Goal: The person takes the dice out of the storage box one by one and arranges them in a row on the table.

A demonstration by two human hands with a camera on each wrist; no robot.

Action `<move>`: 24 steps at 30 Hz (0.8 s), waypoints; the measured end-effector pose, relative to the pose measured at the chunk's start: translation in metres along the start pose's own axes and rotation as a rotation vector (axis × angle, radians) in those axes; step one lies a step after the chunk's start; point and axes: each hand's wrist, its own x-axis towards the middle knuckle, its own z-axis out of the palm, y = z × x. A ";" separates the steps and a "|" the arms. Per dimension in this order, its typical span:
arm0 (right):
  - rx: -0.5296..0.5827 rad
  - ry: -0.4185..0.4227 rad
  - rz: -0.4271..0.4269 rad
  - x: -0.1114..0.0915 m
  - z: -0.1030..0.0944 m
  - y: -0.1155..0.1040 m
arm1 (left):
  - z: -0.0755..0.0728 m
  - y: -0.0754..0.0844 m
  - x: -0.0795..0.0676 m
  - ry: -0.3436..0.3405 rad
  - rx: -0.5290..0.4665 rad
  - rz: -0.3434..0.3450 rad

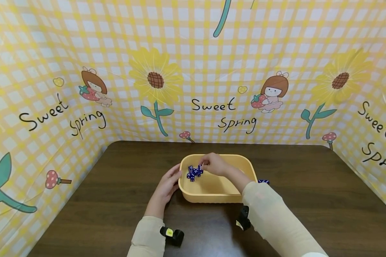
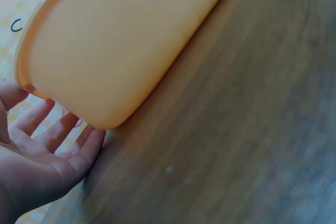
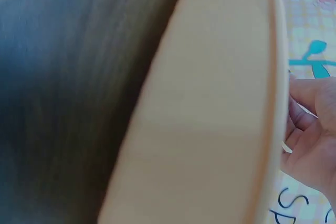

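A pale yellow plastic bin [image 1: 218,198] with rounded corners sits on the table. Several dark blue dice with white dots [image 1: 192,175] lie together at its left end. My right hand [image 1: 213,164] reaches over the bin's near side, thumb and fingers pinching a blue die [image 1: 200,167] at the cluster's edge. In the right wrist view the rim hides the tips of that hand. My left hand [image 1: 168,185] rests against the bin's left outer wall. The left wrist view shows its fingers [image 2: 58,132] spread and loosely extended, touching the wall near the corner.
More blue dice [image 1: 263,181] lie on the table just right of the bin, partly hidden by it. The dark wooden table [image 1: 115,207] is enclosed by a yellow checked cloth [image 1: 206,71] at the back and sides. A black camera is strapped to each wrist.
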 end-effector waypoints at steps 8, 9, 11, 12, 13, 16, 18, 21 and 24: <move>-0.037 0.092 0.028 -0.010 -0.026 0.010 | 0.002 0.001 0.000 -0.002 0.005 0.002; -0.031 0.094 0.032 -0.011 -0.029 0.011 | 0.002 0.001 -0.001 0.000 0.003 0.001; -0.015 0.090 0.048 -0.014 -0.035 0.013 | 0.002 0.001 -0.001 0.005 0.005 -0.002; -0.010 0.089 0.058 -0.016 -0.038 0.014 | 0.002 0.001 -0.001 0.008 0.003 -0.005; -0.004 0.091 0.063 -0.017 -0.041 0.016 | 0.002 0.001 -0.001 0.010 0.005 -0.004; 0.026 0.101 0.075 -0.022 -0.048 0.018 | 0.001 0.001 -0.001 0.011 0.004 -0.006; 0.058 0.109 0.084 -0.026 -0.054 0.020 | 0.001 0.001 -0.001 0.009 0.003 -0.005; 0.102 0.118 0.096 -0.032 -0.063 0.024 | 0.000 0.001 0.000 0.001 0.006 -0.004; 0.122 0.133 0.112 -0.037 -0.072 0.027 | 0.000 0.001 0.000 0.004 0.008 -0.008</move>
